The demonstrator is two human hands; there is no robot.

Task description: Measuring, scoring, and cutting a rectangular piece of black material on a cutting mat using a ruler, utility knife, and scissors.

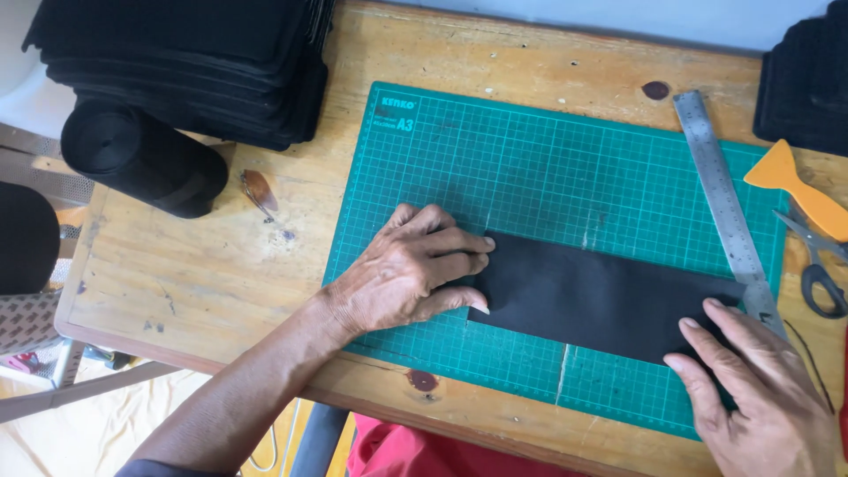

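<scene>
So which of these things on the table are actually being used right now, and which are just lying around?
In use:
- left hand and right hand, both pressing flat on the black cloth strip
- green cutting mat under the strip

Lying about:
- steel ruler along the mat's right edge
- scissors
- orange scraper
- black roll
- stacks of black cloth

1. A green gridded cutting mat (548, 177) lies on the wooden worktop (203, 265).
2. A black rectangular fabric strip (592, 296) lies on the mat's near half.
3. A steel ruler (720, 190) lies along the mat's right edge.
4. A stack of black fabric pieces (194, 62) sits behind and left of the mat, a black fabric roll (141, 155) before it.
</scene>
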